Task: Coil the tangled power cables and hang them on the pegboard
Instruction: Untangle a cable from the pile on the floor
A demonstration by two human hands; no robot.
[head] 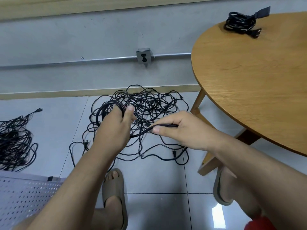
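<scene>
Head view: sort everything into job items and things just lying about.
Job: left hand gripping the half-wound coil; right hand pinching its loose strand; tangled pile on the floor; second pile at far left; coiled bundle on the table; pegboard.
Lying about: wall socket; conduit; sandals.

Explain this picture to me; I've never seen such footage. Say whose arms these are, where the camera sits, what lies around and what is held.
No machine here: a person wears one camera on the head, looking down at their own arms. The left hand grips a coil of black cable; the right hand pinches a loose strand. On the floor below lies a tangled pile, with a second pile further left and a white pegboard at bottom left. One bundled cable rests on the round table.
</scene>
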